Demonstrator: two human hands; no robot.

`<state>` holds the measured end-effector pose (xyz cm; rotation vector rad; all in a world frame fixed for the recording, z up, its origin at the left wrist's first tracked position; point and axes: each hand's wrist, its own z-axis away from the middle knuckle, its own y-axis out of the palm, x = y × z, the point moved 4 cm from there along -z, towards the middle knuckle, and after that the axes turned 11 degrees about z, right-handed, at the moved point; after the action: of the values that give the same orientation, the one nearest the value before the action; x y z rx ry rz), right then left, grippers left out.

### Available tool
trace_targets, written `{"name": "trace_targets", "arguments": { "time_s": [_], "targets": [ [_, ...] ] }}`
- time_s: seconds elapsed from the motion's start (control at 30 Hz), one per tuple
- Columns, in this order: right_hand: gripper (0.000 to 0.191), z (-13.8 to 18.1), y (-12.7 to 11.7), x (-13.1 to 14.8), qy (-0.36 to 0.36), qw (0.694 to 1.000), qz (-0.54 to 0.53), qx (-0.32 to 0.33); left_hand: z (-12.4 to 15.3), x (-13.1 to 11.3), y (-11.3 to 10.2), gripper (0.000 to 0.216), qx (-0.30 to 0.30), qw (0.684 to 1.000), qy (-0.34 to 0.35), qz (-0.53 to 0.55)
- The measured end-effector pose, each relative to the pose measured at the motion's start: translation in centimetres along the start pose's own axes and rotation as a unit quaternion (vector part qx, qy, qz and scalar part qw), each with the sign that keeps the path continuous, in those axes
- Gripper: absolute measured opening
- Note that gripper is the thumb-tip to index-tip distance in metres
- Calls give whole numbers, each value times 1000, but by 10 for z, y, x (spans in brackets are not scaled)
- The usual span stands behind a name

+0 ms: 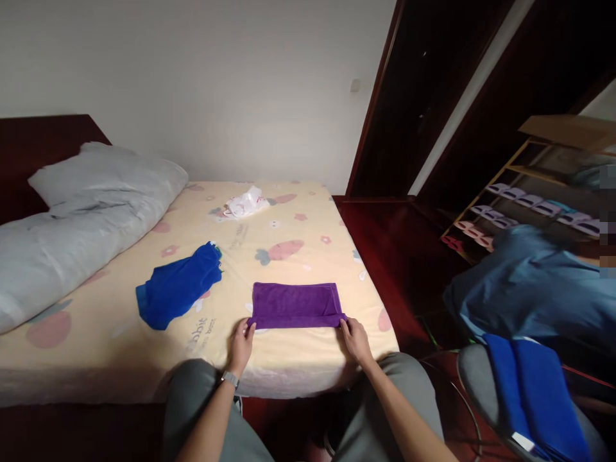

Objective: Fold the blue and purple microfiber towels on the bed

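While the bare left hand (242,343) pinches the near left corner of a purple rectangular fabric cloth (296,301) between thumb and fingers, the bare right hand (355,339) pinches its near right corner, likewise closed on the fabric. The cloth lies spread near the front edge of a cream patterned bed sheet (315,224), with a crumpled royal-blue cloth (180,289) to its left and a crumpled white plastic bag (246,203) farther back.

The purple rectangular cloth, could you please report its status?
Left grip, right grip: pinching near corners. Purple cloth: lying on cream patterned sheet. Rumpled blue cloth: apart, to the left.
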<state>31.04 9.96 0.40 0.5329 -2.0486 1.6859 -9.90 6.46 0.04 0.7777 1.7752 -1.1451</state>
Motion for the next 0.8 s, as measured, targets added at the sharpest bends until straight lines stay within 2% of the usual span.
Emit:
{"name": "trace_targets", "arguments": {
  "time_s": [0.17,0.23,0.37,0.43,0.6,0.8],
  "targets": [
    [38,6,3,3,-33,999,16,-2,-1,-4,3,48,-43,999,-7,-21],
    [39,4,4,3,-28,1000,2,8,-2,-3,1,48,-31,999,-11,-17],
    [46,-2,5,3,1,1000,-13,22,-4,3,-1,46,33,999,-14,-3],
    [47,-2,3,3,3,1000,-3,24,-6,4,-3,43,39,999,-16,-10],
    [45,7,-10,4,18,995,66,77,-2,2,-10,39,20,997,-43,-60],
    [44,22,-25,3,36,977,163,131,21,-3,-20,32,60,988,-48,-131]
  ]
}}
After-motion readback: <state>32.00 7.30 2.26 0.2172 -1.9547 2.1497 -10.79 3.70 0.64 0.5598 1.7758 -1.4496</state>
